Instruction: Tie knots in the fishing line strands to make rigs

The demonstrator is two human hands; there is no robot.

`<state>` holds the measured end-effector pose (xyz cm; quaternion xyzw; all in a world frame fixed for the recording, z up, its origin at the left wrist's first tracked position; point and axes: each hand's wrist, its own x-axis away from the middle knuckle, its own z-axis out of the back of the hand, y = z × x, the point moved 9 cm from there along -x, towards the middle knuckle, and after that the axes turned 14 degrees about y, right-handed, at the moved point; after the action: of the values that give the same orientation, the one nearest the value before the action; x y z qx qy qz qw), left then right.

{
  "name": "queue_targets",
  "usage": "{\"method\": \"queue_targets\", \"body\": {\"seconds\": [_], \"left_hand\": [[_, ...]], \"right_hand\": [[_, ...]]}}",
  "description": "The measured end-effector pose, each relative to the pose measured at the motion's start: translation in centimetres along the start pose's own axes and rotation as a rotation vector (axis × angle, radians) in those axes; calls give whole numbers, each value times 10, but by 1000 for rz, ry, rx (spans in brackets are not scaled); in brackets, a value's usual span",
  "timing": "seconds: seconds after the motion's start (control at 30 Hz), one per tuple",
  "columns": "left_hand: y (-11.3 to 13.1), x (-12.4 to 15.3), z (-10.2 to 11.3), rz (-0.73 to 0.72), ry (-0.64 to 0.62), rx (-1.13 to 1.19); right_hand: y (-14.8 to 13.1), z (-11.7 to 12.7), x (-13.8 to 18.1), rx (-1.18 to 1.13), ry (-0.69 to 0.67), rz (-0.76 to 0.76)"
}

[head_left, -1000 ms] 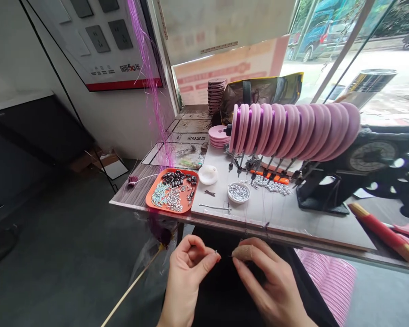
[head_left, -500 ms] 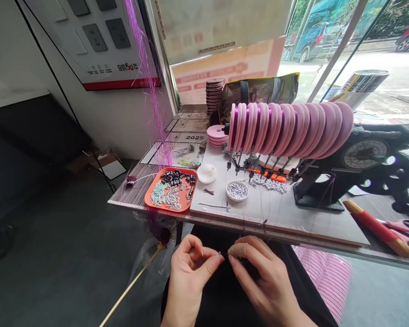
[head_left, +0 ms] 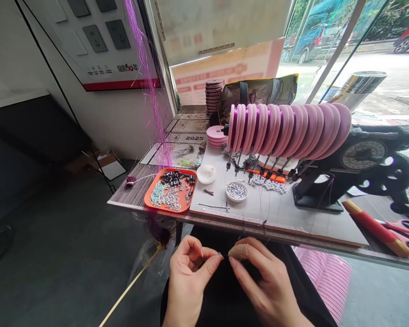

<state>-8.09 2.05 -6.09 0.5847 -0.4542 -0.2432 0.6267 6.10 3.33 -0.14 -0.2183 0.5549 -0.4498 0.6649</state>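
My left hand [head_left: 190, 272] pinches a tiny metal piece [head_left: 219, 254] between thumb and forefinger, just below the table's front edge. My right hand [head_left: 264, 281], with a tan wrap on the forefinger tip [head_left: 239, 251], pinches close beside it, fingertips almost touching the left ones. A thin line runs from my fingers up over the table edge toward the row of pink spools [head_left: 286, 129] on a black winding machine [head_left: 368, 168]. What the right fingers grip is too small to name.
An orange tray [head_left: 149, 203] of small metal and black parts sits at the table's left front. A small white bowl of beads [head_left: 236, 191], a white disc [head_left: 206, 174], stacked pink spools [head_left: 216, 135], a red-handled tool [head_left: 378, 229] and pink scissors [head_left: 405, 227] also lie there. Purple tinsel strands [head_left: 150, 86] hang at left.
The view shifted slightly. My hands closed the small gap between their fingertips and stay pinched together below the table edge.
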Motion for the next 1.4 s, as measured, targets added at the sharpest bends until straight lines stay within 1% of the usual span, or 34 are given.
{"method": "queue_targets", "body": {"seconds": [0.1,0.17,0.23,0.33,0.43,0.5,0.53,0.57,0.7,0.73,0.83,0.93,1.07,1.13,1.2,1.3,1.33,1.4], "left_hand": [[1,1,-1,-27,-6,-26],[6,2,-1,-113,1,-89],[15,5,0,-259,18,-192],[31,13,-1,-537,31,-358],[45,26,-8,-828,-5,-460],[49,32,-14,-947,-56,-505],[49,32,-17,-963,-82,-525],[48,30,-19,-946,-104,-544],[44,16,-24,-733,-190,-605],[43,15,-26,-703,-222,-618],[45,16,-29,-723,-272,-639],[45,15,-27,-754,-250,-647],[47,5,-29,-723,-247,-644],[51,-4,-29,-705,-238,-621],[56,-14,-25,-681,-183,-584],[55,-27,-13,-648,-52,-557],[51,-28,-10,-640,-29,-569],[41,-28,-7,-636,-31,-609]], "right_hand": [[1,-2,0,-10,-4,-7],[2,-4,1,-24,-15,-20],[4,-6,1,-48,-37,-45],[9,-9,1,-113,-80,-104],[14,-13,2,-160,-129,-165],[16,-13,2,-161,-139,-180],[16,-13,2,-160,-134,-179],[16,-13,1,-157,-125,-176],[17,-9,1,-143,-71,-170],[17,-9,1,-138,-64,-166],[16,-10,1,-127,-68,-148],[16,-13,-1,-118,-96,-147],[14,-21,-11,-71,-191,-117],[14,-24,-21,-34,-213,-91],[15,-25,-33,17,-189,-63],[20,-28,-46,143,-115,-34],[22,-30,-48,190,-96,-29],[26,-37,-49,271,-75,-23]]}}
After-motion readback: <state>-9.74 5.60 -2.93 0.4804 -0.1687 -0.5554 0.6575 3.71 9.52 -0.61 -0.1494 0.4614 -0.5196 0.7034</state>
